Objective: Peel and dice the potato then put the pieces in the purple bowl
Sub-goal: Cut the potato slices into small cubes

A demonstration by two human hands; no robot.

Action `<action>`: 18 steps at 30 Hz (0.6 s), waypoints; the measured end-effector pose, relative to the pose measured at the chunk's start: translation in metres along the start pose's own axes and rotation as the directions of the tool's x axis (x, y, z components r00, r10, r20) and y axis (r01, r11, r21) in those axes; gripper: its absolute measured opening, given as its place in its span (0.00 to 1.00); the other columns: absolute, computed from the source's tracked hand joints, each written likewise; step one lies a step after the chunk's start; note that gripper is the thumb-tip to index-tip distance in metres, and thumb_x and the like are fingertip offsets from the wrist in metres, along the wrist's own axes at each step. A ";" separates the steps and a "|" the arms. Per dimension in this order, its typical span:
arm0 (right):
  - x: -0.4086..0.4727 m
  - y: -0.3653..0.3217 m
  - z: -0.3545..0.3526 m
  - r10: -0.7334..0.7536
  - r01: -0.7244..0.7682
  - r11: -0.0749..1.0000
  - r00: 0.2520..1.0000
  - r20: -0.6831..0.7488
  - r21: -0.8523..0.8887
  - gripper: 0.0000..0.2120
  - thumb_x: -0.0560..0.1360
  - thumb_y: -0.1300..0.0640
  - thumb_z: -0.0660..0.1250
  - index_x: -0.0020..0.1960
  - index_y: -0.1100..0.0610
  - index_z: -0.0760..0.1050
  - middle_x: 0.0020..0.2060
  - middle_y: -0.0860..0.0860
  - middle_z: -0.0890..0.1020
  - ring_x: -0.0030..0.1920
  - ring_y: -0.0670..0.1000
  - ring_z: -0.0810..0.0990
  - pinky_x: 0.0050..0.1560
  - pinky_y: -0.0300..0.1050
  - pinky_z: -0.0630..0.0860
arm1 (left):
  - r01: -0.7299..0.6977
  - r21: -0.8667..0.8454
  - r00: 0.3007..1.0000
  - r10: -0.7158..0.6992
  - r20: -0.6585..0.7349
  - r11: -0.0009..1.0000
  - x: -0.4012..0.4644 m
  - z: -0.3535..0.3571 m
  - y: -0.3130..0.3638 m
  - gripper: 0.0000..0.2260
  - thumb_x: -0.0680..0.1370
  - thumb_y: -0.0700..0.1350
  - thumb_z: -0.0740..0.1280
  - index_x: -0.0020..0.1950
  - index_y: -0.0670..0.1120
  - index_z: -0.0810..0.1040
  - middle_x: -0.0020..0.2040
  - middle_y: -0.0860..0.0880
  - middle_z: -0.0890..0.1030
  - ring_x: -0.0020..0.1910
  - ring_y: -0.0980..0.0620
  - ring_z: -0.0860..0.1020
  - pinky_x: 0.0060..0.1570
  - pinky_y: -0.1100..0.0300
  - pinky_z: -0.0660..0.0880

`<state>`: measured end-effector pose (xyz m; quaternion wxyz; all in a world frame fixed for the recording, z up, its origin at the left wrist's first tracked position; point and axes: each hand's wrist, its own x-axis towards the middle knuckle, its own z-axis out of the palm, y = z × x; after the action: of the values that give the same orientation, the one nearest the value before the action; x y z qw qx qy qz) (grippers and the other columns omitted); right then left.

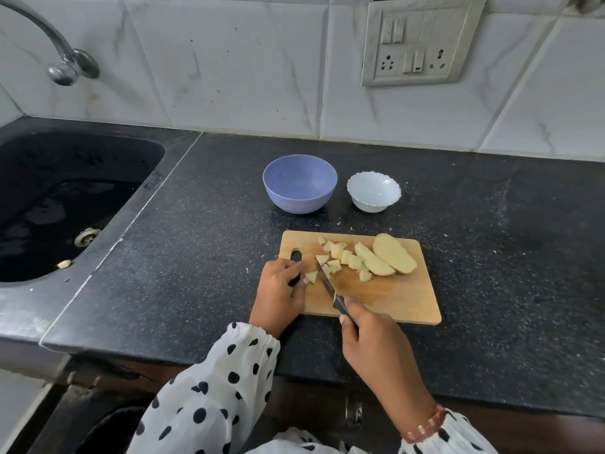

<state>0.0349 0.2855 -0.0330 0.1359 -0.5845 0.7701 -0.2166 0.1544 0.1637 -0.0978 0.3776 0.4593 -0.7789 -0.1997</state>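
Note:
On a wooden cutting board (393, 299) lie peeled potato slices (393, 253) at the back right and several diced pieces (340, 253) in the middle. My right hand (376, 342) grips a black-handled knife (327, 283), its blade angled down onto the board among the pieces. My left hand (281, 290) sits at the board's left end, fingers curled, fingertips holding a small potato piece (311, 276) just left of the blade. The purple bowl (299, 183) stands empty behind the board.
A white scalloped bowl (374, 191) stands right of the purple one. A black sink (59, 204) with a tap (65, 65) fills the left side. The dark counter (507, 240) extends to the right. A socket panel (422, 40) is on the tiled wall.

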 end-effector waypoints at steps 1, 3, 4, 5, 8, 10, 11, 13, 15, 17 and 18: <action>0.001 0.000 0.000 0.003 -0.003 1.000 1.000 -0.002 0.017 0.21 0.81 0.51 0.54 0.73 0.49 0.62 0.44 0.47 0.81 0.36 0.44 0.72 0.30 0.33 0.64 | 0.016 0.001 1.000 -0.016 0.001 1.000 0.000 -0.001 0.001 0.14 0.70 0.40 0.72 0.55 0.40 0.80 0.44 0.47 0.78 0.46 0.51 0.72 0.51 0.62 0.67; 0.002 -0.001 0.003 0.006 -0.006 1.000 1.000 -0.002 0.030 0.21 0.81 0.51 0.55 0.73 0.49 0.62 0.45 0.47 0.81 0.38 0.45 0.76 0.34 0.33 0.66 | 0.041 -0.006 0.999 -0.041 -0.003 0.999 -0.001 0.000 0.002 0.16 0.68 0.43 0.75 0.53 0.41 0.79 0.44 0.47 0.78 0.46 0.52 0.71 0.50 0.68 0.63; 0.002 -0.001 0.005 0.006 -0.006 0.999 1.000 0.001 0.035 0.21 0.81 0.51 0.55 0.73 0.49 0.62 0.43 0.47 0.81 0.38 0.45 0.76 0.34 0.34 0.67 | 0.047 -0.003 0.999 -0.047 -0.006 0.999 -0.001 0.000 0.003 0.16 0.66 0.43 0.76 0.51 0.41 0.79 0.44 0.47 0.78 0.46 0.52 0.71 0.49 0.70 0.62; 0.002 -0.001 0.007 0.007 -0.007 0.999 1.000 0.004 0.042 0.21 0.80 0.51 0.55 0.73 0.49 0.62 0.42 0.47 0.80 0.36 0.45 0.75 0.33 0.34 0.67 | 0.049 0.000 0.999 -0.049 -0.011 0.999 -0.001 0.001 0.003 0.14 0.65 0.42 0.77 0.48 0.41 0.80 0.43 0.47 0.78 0.46 0.51 0.72 0.49 0.70 0.61; 0.003 -0.001 0.009 0.007 -0.007 0.999 1.000 0.009 0.054 0.21 0.80 0.51 0.55 0.73 0.49 0.63 0.42 0.47 0.80 0.36 0.45 0.75 0.34 0.35 0.68 | 0.047 -0.009 0.999 -0.047 -0.010 0.999 0.000 0.002 0.001 0.10 0.66 0.38 0.76 0.46 0.42 0.82 0.43 0.46 0.79 0.46 0.48 0.74 0.50 0.69 0.62; 0.003 -0.002 0.010 0.004 -0.004 0.999 1.000 0.009 0.052 0.21 0.80 0.51 0.54 0.73 0.49 0.62 0.42 0.48 0.81 0.36 0.45 0.75 0.35 0.36 0.69 | 0.047 -0.019 0.999 -0.047 -0.003 0.999 0.000 0.000 0.000 0.11 0.67 0.37 0.75 0.48 0.42 0.83 0.43 0.46 0.80 0.46 0.47 0.74 0.51 0.64 0.65; 0.004 -0.002 0.011 0.003 -0.004 0.999 1.000 0.010 0.042 0.21 0.80 0.51 0.54 0.73 0.50 0.62 0.42 0.48 0.81 0.36 0.45 0.74 0.35 0.36 0.68 | 0.046 -0.025 0.999 -0.046 -0.003 0.999 0.000 -0.001 0.000 0.11 0.67 0.37 0.75 0.48 0.42 0.83 0.43 0.46 0.80 0.46 0.48 0.74 0.50 0.61 0.66; 0.005 -0.003 0.012 0.007 -0.007 1.000 1.000 0.011 0.011 0.21 0.81 0.50 0.53 0.73 0.50 0.61 0.43 0.48 0.81 0.36 0.44 0.72 0.35 0.35 0.67 | 0.049 -0.034 0.999 -0.049 -0.007 0.998 0.001 -0.002 0.001 0.11 0.67 0.38 0.75 0.48 0.42 0.83 0.43 0.46 0.80 0.46 0.51 0.73 0.50 0.61 0.66; 0.004 -0.005 0.015 0.011 -0.011 1.000 0.999 0.031 -0.024 0.22 0.81 0.51 0.52 0.74 0.50 0.59 0.44 0.48 0.81 0.38 0.44 0.72 0.35 0.35 0.66 | 0.054 -0.038 0.998 -0.055 -0.009 0.998 0.001 -0.002 0.001 0.11 0.67 0.38 0.75 0.48 0.43 0.83 0.43 0.47 0.80 0.46 0.53 0.71 0.51 0.65 0.64; 0.001 -0.006 0.018 0.012 -0.009 0.998 0.998 0.054 -0.063 0.22 0.81 0.51 0.51 0.75 0.51 0.57 0.46 0.48 0.80 0.42 0.46 0.77 0.38 0.37 0.69 | 0.051 -0.033 0.999 -0.051 -0.008 0.998 0.001 -0.002 0.000 0.11 0.66 0.39 0.76 0.47 0.43 0.83 0.43 0.47 0.80 0.46 0.53 0.71 0.49 0.71 0.62; -0.002 -0.006 0.019 0.013 -0.008 0.997 0.998 0.060 -0.080 0.22 0.82 0.51 0.50 0.75 0.51 0.56 0.47 0.48 0.80 0.45 0.46 0.78 0.40 0.38 0.70 | 0.051 -0.029 0.999 -0.051 -0.008 0.998 0.002 -0.002 -0.001 0.10 0.66 0.39 0.76 0.47 0.43 0.83 0.43 0.47 0.80 0.46 0.53 0.71 0.48 0.74 0.61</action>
<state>0.0494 0.2821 -0.0470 0.1368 -0.5916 0.7768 -0.1672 0.1557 0.1621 -0.0965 0.3821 0.4745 -0.7623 -0.2184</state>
